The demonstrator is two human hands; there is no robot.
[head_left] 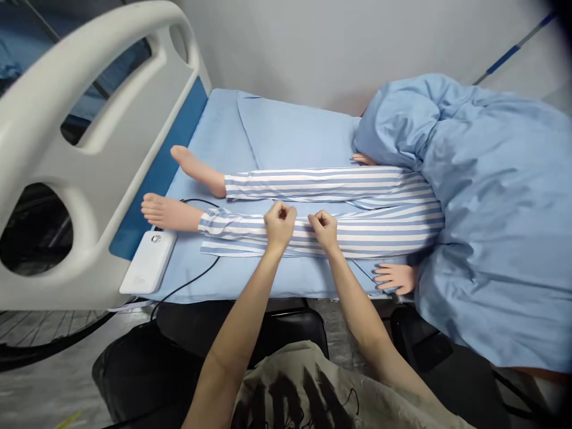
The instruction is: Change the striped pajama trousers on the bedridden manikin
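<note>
My left hand [280, 225] is curled into a loose fist over the near leg of the striped trousers [384, 229], about mid-shin. To its right, my right hand [325, 229] is closed too, thumb against the curled fingers, above the same trouser leg. No cloth is visibly drawn up into either hand. The blue-and-white trousers are on a manikin lying on the bed. Its two bare feet [172, 213] point left, and the near trouser leg is bunched at the ankle. A manikin hand [395, 278] lies palm down by the near thigh.
A blue quilt [496, 220] is heaped over the manikin's upper body. The bed's white footboard [147, 113] rises at left. A white power bank [149, 262] lies by the near foot, with a black cable [187, 282] trailing over the edge. Black chairs [295, 328] stand below.
</note>
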